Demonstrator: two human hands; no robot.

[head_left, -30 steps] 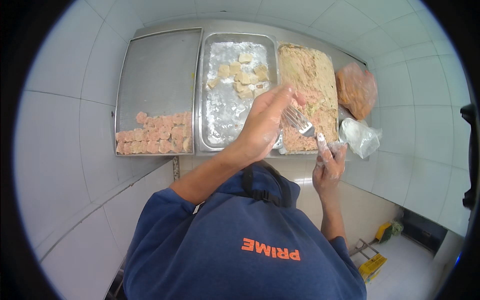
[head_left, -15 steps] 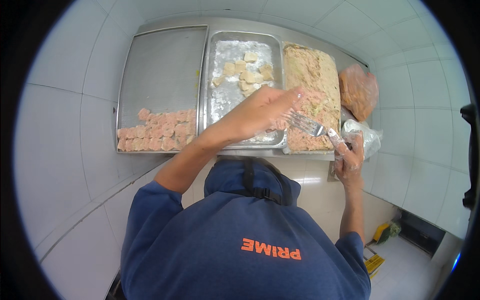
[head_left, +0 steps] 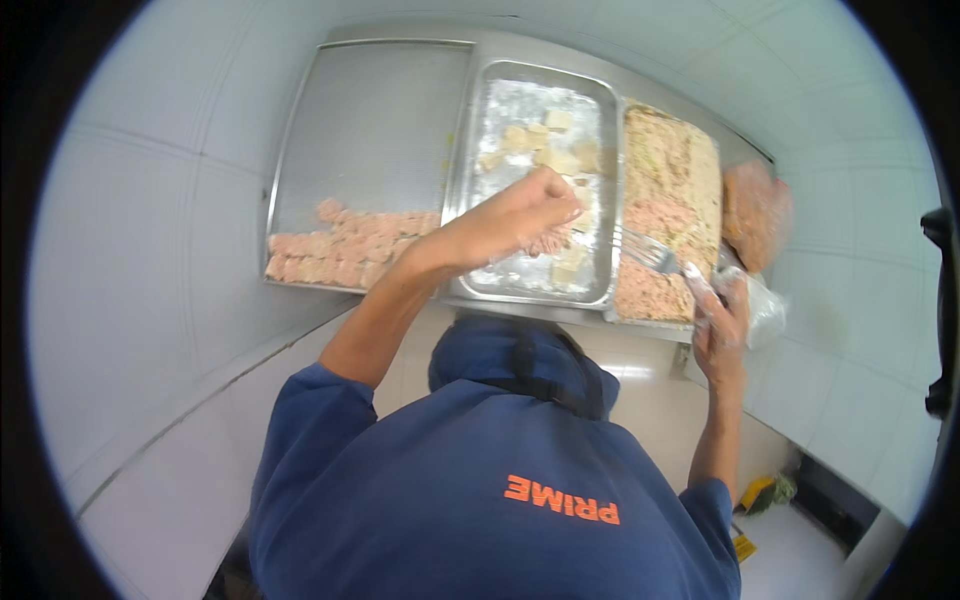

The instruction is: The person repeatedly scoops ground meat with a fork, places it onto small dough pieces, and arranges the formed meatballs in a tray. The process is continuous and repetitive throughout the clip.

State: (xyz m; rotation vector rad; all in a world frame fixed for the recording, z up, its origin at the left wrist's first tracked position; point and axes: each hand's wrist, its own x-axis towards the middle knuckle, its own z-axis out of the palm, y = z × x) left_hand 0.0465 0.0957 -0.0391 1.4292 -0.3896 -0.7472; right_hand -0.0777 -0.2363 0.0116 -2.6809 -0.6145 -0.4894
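My left hand (head_left: 525, 215) is closed, thumb pressed to the curled fingers, over a metal tray (head_left: 612, 200) dusted with white flour. Pink filling shows at its fingers, on what looks like a dumpling (head_left: 550, 241), mostly hidden by the hand. In my right hand (head_left: 722, 318), whitened on the fingers, is a metal fork (head_left: 648, 250). Its tines point left, over a slab of pale pink minced filling (head_left: 665, 190). Square dough wrappers (head_left: 557, 158) lie in the floured tray. Several pink dumplings (head_left: 340, 250) sit in rows along the near edge of the left tray (head_left: 385, 130).
A plastic bag with orange contents (head_left: 755, 215) rests right of the filling, with a clear plastic bag (head_left: 768, 312) nearer me. Tiled walls (head_left: 150, 220) stand at the left, back and right. On the floor at lower right is a yellow object (head_left: 760, 492).
My left hand has moved left, away from the fork and filling, to above the floured tray. The right hand still holds the fork. The whole view has shifted, so the trays appear further right.
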